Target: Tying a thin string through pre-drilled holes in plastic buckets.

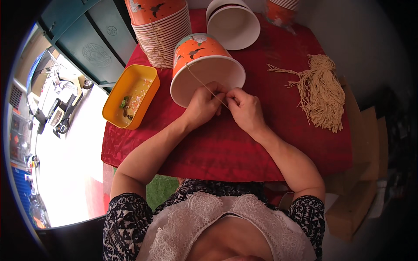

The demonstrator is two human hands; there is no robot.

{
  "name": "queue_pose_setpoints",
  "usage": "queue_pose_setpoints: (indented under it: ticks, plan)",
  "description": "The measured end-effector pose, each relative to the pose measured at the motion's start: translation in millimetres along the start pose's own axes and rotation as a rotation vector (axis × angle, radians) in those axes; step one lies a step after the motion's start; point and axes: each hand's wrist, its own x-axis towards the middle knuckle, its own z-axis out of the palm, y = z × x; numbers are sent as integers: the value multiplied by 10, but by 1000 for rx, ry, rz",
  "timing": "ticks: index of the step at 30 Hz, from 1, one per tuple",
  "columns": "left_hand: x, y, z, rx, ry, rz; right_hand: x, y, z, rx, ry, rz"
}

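An orange paper bucket with black bats and a white rim [204,50] lies tipped on the red-covered table, its mouth toward me. A tan cord [200,81] runs from the upper left of its rim down across the mouth to my fingers. My left hand [203,101] pinches the cord just in front of the lower rim. Close beside it, my right hand [246,108] also has thumb and fingers pinched at the cord's end. The exact spot where the fingertips meet the cord is partly hidden.
Nested orange buckets [160,37] with cords stand at the back left. White buckets [234,26] lie behind. A yellow tray [115,102] with small bits sits left; a bundle of tan cords [324,95] lies right. Cardboard [365,143] stands beyond the right edge of the red tablecloth [226,161].
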Motion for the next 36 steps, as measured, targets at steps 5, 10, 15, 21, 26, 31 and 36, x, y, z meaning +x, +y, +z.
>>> queue_pose_setpoints:
  ticks: [5,10,15,21,26,31,36]
  plan:
    - [-26,7,31,-23,18,-1,2,29,19,-65,24,-32]
    - [-41,4,50,-57,97,43,1,75,40,-90,49,-70]
    - [-49,-83,-29,405,163,252,3,62,47,-78,46,-61]
    - [-34,-108,1,446,134,195,4,56,43,-67,48,-78]
    - [-35,-107,-3,459,141,202,-1,-3,27,-35,38,-27]
    - [-41,-108,-9,436,130,210,-4,-46,5,-59,2,-18]
    - [-34,-116,-24,396,124,216,-8,2,33,-88,32,-87]
